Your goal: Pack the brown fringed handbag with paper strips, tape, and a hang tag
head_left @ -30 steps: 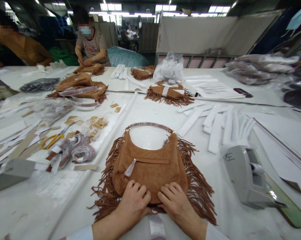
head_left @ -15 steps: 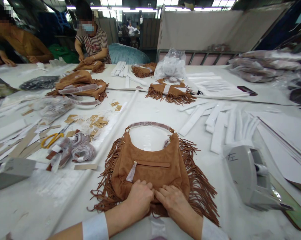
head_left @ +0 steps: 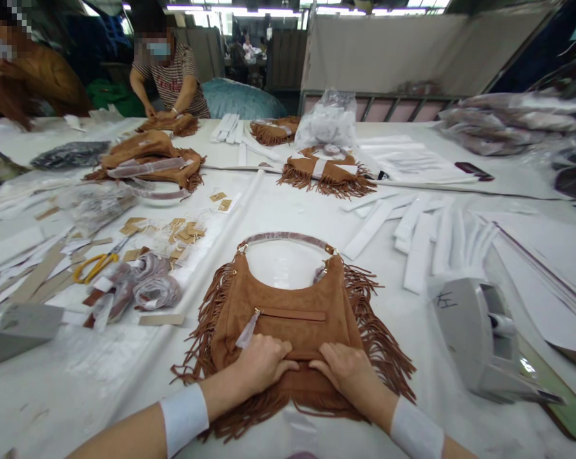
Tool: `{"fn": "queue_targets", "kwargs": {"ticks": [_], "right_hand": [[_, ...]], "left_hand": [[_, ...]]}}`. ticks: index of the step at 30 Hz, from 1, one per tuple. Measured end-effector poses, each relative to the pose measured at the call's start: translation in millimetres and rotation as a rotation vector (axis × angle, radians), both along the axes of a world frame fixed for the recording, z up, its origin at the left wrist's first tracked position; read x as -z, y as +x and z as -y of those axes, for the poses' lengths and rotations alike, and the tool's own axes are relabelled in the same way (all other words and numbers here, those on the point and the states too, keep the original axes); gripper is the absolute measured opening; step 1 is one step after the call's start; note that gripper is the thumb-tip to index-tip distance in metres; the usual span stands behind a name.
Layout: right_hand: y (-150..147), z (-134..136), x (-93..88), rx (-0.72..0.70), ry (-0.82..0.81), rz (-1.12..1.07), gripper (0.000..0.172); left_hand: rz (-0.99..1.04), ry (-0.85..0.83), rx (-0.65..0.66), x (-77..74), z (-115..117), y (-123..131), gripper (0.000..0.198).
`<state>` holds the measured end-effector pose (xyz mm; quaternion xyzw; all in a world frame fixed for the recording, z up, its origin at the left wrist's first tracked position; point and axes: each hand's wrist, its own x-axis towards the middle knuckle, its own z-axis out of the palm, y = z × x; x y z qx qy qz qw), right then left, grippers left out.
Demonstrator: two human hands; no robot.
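Note:
A brown suede handbag (head_left: 288,303) with fringed sides lies flat on the white table before me, its wrapped strap arched away from me. A zip pocket with a covered tassel pull crosses its front. At the bag's lower left, my left hand (head_left: 264,363) is closed on a fold of the suede, thumb pointing inward. My right hand (head_left: 348,373) grips the same lower edge on the right, its thumb also turned in. The hands are apart, with the folded edge and fringe showing between and below them. Both wrists wear white bands.
Tape dispensers (head_left: 479,338) flank me. On the left lie yellow-handled scissors (head_left: 97,266), wrapped rolls (head_left: 157,290) and tan tags (head_left: 187,233). White strips (head_left: 422,242) lie to the right. More fringed bags (head_left: 324,171) sit farther back; two people work across the table.
My hands have moved apart along the bag's lower edge and slightly up. More suede and fringe now shows below them. A person at far left has raised their hands with something brown.

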<state>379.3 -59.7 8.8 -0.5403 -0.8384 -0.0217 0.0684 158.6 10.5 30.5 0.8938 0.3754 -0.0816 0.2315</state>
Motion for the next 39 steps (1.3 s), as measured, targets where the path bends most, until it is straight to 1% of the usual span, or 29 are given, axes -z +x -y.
{"fn": "queue_targets", "kwargs": {"ticks": [3, 6, 9, 11, 13, 15, 18, 26, 30, 34, 35, 37, 39], "right_hand": [[3.8, 4.1, 6.0, 0.008, 0.067, -0.030, 0.029], [3.3, 1.5, 8.2, 0.004, 0.089, -0.065, 0.031], [3.4, -4.4, 9.9, 0.010, 0.048, -0.082, 0.033], [3.9, -7.2, 11.0, 0.018, 0.009, -0.088, 0.033], [4.3, -8.8, 11.5, 0.025, -0.019, -0.098, 0.034], [4.1, -10.2, 11.4, 0.032, -0.036, -0.111, 0.036], [2.9, -13.7, 11.2, 0.050, -0.049, -0.126, 0.038], [0.5, -24.0, 11.0, 0.096, -0.114, -0.126, 0.041], [-1.3, -26.7, 8.8, 0.125, -0.178, -0.096, 0.040], [-0.4, -28.2, 4.3, 0.151, -0.273, -0.103, 0.037], [0.4, -28.7, 2.4, 0.154, -0.304, -0.117, 0.036], [2.0, -30.1, -3.1, 0.148, -0.373, -0.149, 0.035], [2.2, -31.0, -12.0, 0.134, -0.433, -0.160, 0.040]], "left_hand": [[-0.012, -0.016, -0.033, -0.4, -3.9, -5.6, 0.051], [-0.055, -0.016, -0.098, -0.1, -6.4, -20.9, 0.045], [-0.105, 0.011, -0.147, 2.3, -3.9, -39.2, 0.038], [-0.127, 0.030, -0.166, 5.2, 0.7, -47.0, 0.032], [-0.149, 0.055, -0.182, 8.2, 5.3, -49.4, 0.028], [-0.179, 0.080, -0.192, 10.5, 7.9, -48.0, 0.028], [-0.211, 0.099, -0.190, 12.5, 6.4, -44.0, 0.031], [-0.201, 0.079, -0.169, 13.2, -4.3, -39.2, 0.035], [-0.200, 0.062, -0.192, 10.3, -8.3, -39.4, 0.039], [-0.131, -0.007, -0.195, 3.5, -13.7, -45.0, 0.041], [-0.111, -0.028, -0.184, 1.2, -14.8, -46.2, 0.045], [-0.096, -0.070, -0.146, -4.0, -15.1, -46.4, 0.059], [-0.125, -0.098, -0.108, -9.8, -12.1, -43.4, 0.072]]}}
